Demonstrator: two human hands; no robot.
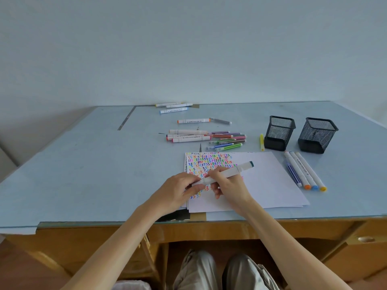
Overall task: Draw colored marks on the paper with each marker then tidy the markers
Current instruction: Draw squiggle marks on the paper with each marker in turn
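White-barrelled and rigid, the light marker [225, 172] is hovering over the paper [261, 181] on the bench [83, 164], the right hand [227, 185] pinching mid-barrel and the left hand [178, 190] gripping its near cap, likely slippery.

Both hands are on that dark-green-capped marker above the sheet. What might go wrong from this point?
1. The left hand and right hand grip the marker right over the paper; a bared tip may leave a stray mark.
2. A pulled cap could roll off the desk edge.
3. The mesh holders look empty; markers are still scattered on the desk.
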